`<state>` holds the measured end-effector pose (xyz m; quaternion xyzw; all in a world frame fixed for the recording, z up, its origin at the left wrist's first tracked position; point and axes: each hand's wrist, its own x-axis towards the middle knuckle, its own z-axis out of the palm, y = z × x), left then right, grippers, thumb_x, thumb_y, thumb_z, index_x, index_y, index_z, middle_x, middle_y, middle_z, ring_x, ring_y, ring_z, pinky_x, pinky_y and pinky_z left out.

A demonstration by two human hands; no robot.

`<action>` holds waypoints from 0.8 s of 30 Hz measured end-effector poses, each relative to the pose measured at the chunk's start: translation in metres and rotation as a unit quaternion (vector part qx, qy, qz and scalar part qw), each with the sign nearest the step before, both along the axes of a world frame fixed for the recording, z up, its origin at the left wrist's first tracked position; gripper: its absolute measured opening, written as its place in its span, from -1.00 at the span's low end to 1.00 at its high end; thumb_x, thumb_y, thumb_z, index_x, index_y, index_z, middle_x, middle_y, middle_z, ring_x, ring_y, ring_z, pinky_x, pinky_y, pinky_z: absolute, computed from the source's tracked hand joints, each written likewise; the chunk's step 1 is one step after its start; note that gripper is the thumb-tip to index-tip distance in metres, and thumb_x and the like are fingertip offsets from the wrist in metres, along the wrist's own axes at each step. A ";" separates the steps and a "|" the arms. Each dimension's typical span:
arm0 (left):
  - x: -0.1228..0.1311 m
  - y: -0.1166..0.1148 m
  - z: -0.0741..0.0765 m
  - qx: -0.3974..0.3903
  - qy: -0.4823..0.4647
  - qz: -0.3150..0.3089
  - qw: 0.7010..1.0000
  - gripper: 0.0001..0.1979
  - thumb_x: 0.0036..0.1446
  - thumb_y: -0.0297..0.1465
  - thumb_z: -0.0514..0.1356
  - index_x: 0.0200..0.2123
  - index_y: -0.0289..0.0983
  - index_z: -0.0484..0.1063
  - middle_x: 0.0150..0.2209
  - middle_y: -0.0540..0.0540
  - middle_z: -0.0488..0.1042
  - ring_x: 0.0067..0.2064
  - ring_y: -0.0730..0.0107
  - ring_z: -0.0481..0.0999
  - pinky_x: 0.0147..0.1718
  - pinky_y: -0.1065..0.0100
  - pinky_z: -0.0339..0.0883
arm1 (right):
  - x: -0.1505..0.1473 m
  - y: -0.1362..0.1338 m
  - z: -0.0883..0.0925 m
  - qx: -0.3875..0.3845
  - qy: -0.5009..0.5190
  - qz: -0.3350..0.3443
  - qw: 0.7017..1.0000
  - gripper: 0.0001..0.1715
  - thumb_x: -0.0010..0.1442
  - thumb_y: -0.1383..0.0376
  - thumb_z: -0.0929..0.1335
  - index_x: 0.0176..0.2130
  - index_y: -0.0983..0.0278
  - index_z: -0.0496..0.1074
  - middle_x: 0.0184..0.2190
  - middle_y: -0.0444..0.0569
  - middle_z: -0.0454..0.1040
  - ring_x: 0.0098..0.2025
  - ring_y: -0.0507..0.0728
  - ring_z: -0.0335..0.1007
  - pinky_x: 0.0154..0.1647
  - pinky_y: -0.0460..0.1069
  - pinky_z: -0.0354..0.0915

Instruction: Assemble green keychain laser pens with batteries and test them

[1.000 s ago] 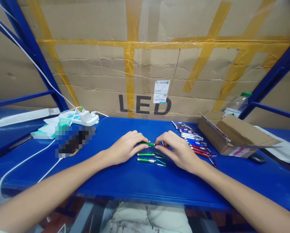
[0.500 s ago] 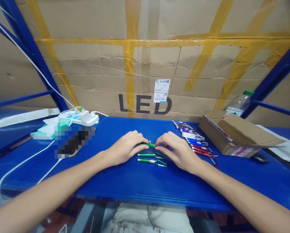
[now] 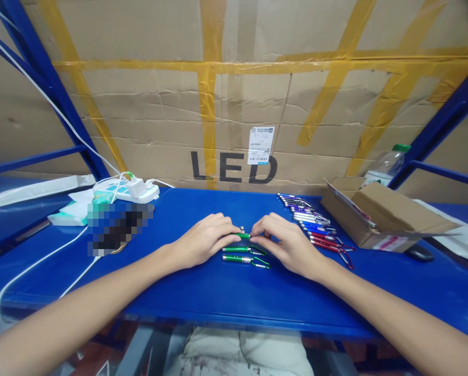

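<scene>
A small green tube-shaped flashlight (image 3: 243,236) lies level between my hands, just above the table. My left hand (image 3: 206,239) is closed round its left end, thumb against fingers. At the other end, my right hand (image 3: 284,243) pinches the tip, and its fingers hide whatever is attached there. A tiny silver piece (image 3: 242,228) shows just behind the tube; I cannot tell if it is joined to it. Nearer me, two more green flashlights lie side by side, an upper one (image 3: 234,250) and a lower one (image 3: 236,259), each with a green carabiner clip.
Right of my hands, a row of black, purple, silver, blue and red flashlights (image 3: 303,215) lies beside an open cardboard box (image 3: 346,222). A computer mouse (image 3: 420,254) sits by the box. On the left are a power strip (image 3: 145,194), white cables and a blurred dark object (image 3: 120,230).
Both hands stay almost in place on the green flashlight. My left fingers have slid slightly right along it, covering a little more of the tube.
</scene>
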<state>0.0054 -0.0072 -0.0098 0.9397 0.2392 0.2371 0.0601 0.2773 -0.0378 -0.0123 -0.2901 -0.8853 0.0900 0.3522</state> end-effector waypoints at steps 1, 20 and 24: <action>0.000 0.000 0.000 0.005 0.000 0.000 1.000 -0.61 0.60 -0.19 0.02 0.09 -0.26 0.57 -0.15 -0.13 0.58 -0.10 0.23 0.47 -0.06 0.23 0.30 | 0.000 0.000 0.000 0.001 0.002 0.000 1.000 -0.90 0.54 0.29 0.35 -0.12 0.18 0.44 -0.17 0.01 0.57 -0.14 0.19 0.42 -0.11 0.10 0.37; 0.005 -0.003 -0.002 0.000 -0.026 -0.009 1.000 -0.59 0.60 -0.21 0.02 -0.01 -0.28 0.62 -0.23 -0.13 0.56 -0.17 0.25 0.48 -0.14 0.26 0.33 | -0.002 0.000 -0.003 -0.007 0.026 -0.005 1.000 -0.85 0.53 0.33 0.34 -0.18 0.19 0.46 -0.20 0.01 0.59 -0.16 0.19 0.42 -0.12 0.10 0.36; 0.005 -0.004 -0.001 0.030 -0.018 -0.014 0.999 -0.58 0.60 -0.22 0.00 -0.01 -0.29 0.62 -0.21 -0.14 0.58 -0.16 0.25 0.49 -0.14 0.26 0.34 | -0.004 0.001 -0.002 -0.053 0.048 -0.020 0.997 -0.83 0.48 0.28 0.38 -0.23 0.19 0.49 -0.25 -0.02 0.61 -0.19 0.19 0.43 -0.13 0.10 0.34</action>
